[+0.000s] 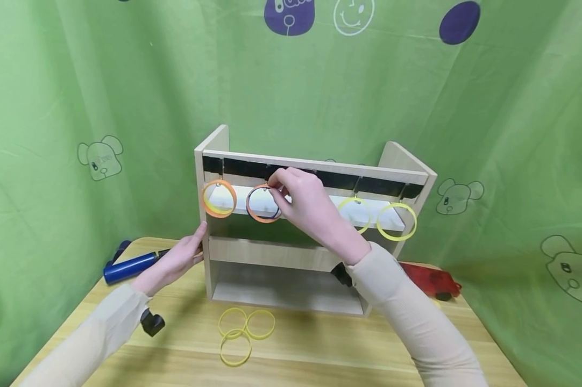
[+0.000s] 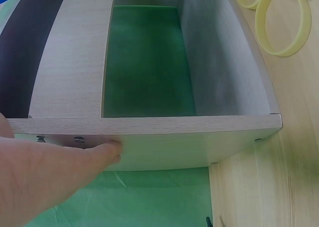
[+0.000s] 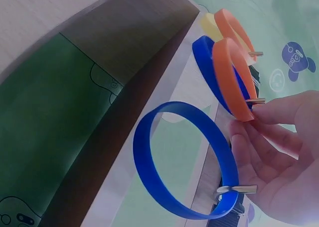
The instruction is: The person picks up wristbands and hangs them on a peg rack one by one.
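Observation:
My right hand point(image 1: 303, 201) pinches an orange ring point(image 3: 223, 62) at the second hook from the left on the wooden rack point(image 1: 267, 252). Behind it on that hook hangs a blue ring point(image 3: 201, 57). Another blue ring point(image 3: 142, 147) hangs on the middle hook, covered by my hand in the head view. On the leftmost hook are an orange ring point(image 1: 206, 203) and a yellow one. Yellow rings, including one at the far right point(image 1: 396, 238), hang on the two right hooks. With fingers fairly straight, my left hand point(image 1: 177, 258) rests against the rack's left side panel point(image 2: 164, 147).
Three yellow rings, the nearest point(image 1: 235, 365) overlapping another, lie on the table point(image 1: 320, 355) before the rack. A blue cylindrical object point(image 1: 128, 269) lies to the left. On the right is a red object point(image 1: 431, 282). A green curtain point(image 1: 320, 97) surrounds the table.

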The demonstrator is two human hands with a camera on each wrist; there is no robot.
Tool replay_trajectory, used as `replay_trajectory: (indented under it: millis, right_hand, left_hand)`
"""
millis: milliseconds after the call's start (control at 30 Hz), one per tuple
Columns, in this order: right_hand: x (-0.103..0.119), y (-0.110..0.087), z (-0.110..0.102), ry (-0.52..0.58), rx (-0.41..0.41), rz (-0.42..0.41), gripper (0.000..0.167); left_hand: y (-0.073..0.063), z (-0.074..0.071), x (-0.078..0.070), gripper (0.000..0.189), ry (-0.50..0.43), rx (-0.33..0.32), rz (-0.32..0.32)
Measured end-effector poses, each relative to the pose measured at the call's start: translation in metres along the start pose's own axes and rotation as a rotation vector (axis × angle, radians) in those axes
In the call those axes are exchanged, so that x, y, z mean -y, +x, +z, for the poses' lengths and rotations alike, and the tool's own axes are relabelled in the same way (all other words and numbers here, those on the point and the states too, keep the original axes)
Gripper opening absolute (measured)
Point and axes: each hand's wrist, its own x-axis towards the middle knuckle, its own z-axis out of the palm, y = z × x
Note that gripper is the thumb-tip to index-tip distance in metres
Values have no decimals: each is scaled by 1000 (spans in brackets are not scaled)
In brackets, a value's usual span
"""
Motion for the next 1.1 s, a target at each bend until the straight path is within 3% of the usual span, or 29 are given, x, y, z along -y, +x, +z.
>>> replay_trajectory:
  millis: [200, 400, 567, 800, 1100]
  right_hand:
    - [8, -13, -10, 13, -55, -26, 4]
    - [21, -50, -5, 89, -88, -100, 7]
    - [19, -96, 37, 144, 21, -74, 8]
    - [9, -162, 107, 168, 225, 142, 5]
    - [-8, -202, 155, 156, 349, 260, 7]
  left_hand:
    - [-1, 1, -1, 90, -1, -1, -1]
    - [0, 0, -4, 91, 14, 5, 6]
    - [-1, -1, -4, 91, 15, 2, 6]
    - [0, 0, -5, 92, 13, 2, -3]
    - [-2, 1, -3, 91, 5, 1, -8]
